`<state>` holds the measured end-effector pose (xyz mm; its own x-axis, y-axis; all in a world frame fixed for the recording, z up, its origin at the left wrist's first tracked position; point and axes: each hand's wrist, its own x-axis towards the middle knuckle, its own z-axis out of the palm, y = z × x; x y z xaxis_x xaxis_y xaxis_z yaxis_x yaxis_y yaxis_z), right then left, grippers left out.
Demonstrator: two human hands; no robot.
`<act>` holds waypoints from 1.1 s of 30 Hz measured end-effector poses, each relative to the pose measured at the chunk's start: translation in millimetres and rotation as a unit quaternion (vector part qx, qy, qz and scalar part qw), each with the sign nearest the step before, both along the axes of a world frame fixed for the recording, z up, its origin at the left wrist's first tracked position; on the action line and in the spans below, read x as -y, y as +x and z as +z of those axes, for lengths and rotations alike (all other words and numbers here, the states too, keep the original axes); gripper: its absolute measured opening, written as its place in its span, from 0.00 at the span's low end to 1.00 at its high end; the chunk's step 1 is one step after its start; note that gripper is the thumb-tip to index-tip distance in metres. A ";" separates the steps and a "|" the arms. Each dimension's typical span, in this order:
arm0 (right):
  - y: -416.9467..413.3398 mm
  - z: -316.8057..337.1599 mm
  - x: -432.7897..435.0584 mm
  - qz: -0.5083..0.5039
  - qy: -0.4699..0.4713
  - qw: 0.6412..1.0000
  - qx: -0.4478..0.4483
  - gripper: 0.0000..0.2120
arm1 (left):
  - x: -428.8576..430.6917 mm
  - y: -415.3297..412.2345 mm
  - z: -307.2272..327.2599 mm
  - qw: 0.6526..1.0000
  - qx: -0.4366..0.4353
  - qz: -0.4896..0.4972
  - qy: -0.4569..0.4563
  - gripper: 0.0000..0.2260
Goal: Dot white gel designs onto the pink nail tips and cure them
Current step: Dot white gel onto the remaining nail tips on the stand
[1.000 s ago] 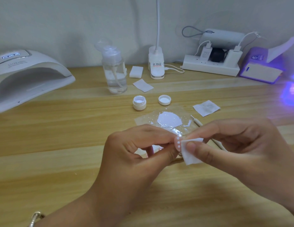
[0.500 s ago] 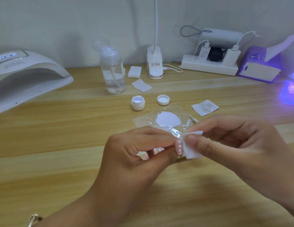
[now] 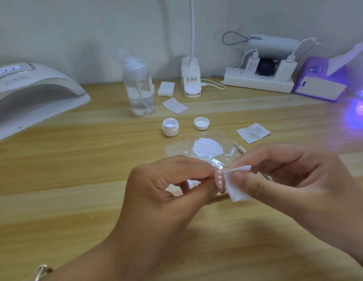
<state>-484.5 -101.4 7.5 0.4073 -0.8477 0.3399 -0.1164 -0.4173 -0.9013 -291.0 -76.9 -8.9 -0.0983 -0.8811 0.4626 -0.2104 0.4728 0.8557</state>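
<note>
The left hand (image 3: pixel 166 189) pinches a pink nail tip (image 3: pixel 220 180) with white dots between thumb and fingers, above the wooden counter (image 3: pixel 75 179). The right hand (image 3: pixel 288 179) holds a small white wipe (image 3: pixel 236 185) pressed against the side of the nail tip. Behind the hands lie a clear sheet with white gel (image 3: pixel 207 148) (a round puddle), an open gel jar (image 3: pixel 170 128) and its lid (image 3: pixel 201 123). The curing lamp (image 3: pixel 34 94) stands far left

Only "SUN" reads, faintly, on the white curing lamp (image 3: pixel 30 92).
</note>
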 end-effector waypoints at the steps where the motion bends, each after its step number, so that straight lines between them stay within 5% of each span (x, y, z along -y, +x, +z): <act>1: -0.1 0.0 -0.1 0.001 -0.002 1.000 -0.004 0.05 | 0.1 0.0 -0.3 1.000 0.002 -0.001 0.000 0.02; 22: -1.8 1.2 -1.3 0.000 -0.054 0.994 -0.096 0.04 | -0.4 -0.4 -1.9 1.000 0.016 0.007 0.010 0.02; 33: -2.6 5.2 3.3 -0.021 -0.048 0.999 0.008 0.03 | 13.0 20.8 8.9 0.995 -0.032 0.089 -0.032 0.05</act>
<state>-487.1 -104.7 12.7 0.3663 -0.8274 0.4256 -0.1217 -0.4961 -0.8597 -270.2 -89.9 0.0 0.0872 -0.8508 0.5182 -0.2420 0.4865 0.8395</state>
